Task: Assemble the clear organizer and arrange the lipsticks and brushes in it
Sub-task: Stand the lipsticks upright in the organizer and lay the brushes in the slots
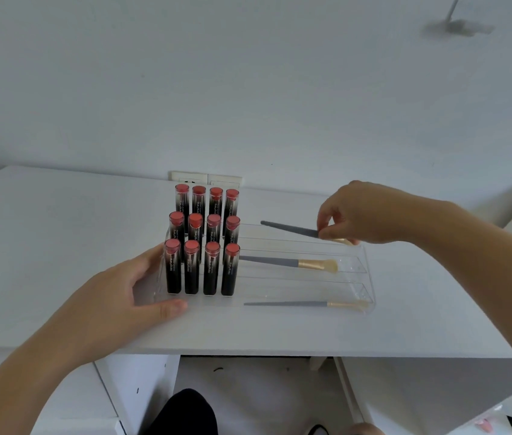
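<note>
Left hand (129,290) is on the left end of the clear organizer (369,279), fingers straight along its side wall and thumb laid along the front edge, bracing it on the white table (44,246), not curled round anything. Just inside that end stand the lipsticks (202,243), twelve of them, upright in three stepped rows of four, every slot I can see filled. That part looks done, and the organizer itself looks fully put together.

Move right of the lipsticks and you reach the long brush trays. The front tray holds a thin brush (304,304) lying flat, and the middle tray a wider brush (289,263), bristles toward the right end.

Over the back tray, the right hand (361,215) pinches a third brush (292,230) near its gold collar, handle pointing at the lipsticks, tilted and not yet lying flat.

My read: nearly finished, only this last brush to settle in.
</note>
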A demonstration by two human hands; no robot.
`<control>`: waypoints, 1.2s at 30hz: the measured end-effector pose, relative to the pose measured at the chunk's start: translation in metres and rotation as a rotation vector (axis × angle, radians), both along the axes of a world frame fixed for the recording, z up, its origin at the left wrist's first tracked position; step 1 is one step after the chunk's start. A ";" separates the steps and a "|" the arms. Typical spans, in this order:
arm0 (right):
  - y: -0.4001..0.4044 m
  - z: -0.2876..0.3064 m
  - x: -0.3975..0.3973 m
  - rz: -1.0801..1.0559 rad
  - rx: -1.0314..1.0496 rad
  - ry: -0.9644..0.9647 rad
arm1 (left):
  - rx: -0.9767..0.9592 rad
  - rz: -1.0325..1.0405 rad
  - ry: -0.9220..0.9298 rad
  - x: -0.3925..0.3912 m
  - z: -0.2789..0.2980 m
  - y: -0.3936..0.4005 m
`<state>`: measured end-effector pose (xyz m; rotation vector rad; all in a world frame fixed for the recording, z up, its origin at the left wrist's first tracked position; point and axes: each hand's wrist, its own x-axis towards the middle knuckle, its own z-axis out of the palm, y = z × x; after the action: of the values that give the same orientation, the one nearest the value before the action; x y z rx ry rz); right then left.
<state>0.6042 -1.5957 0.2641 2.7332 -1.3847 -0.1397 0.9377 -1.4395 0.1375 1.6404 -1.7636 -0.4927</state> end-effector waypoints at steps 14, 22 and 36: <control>-0.002 -0.002 0.000 0.006 0.010 0.007 | -0.014 0.003 -0.022 -0.001 0.001 0.000; -0.002 0.002 0.000 -0.008 -0.065 0.079 | 0.000 0.005 -0.006 -0.001 0.002 0.000; 0.030 -0.033 0.023 0.146 -0.067 -0.032 | -0.012 0.006 -0.004 -0.001 0.001 0.000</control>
<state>0.6270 -1.5659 0.2315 2.7790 -1.1688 -0.0405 0.9368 -1.4398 0.1390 1.6388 -1.7612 -0.4750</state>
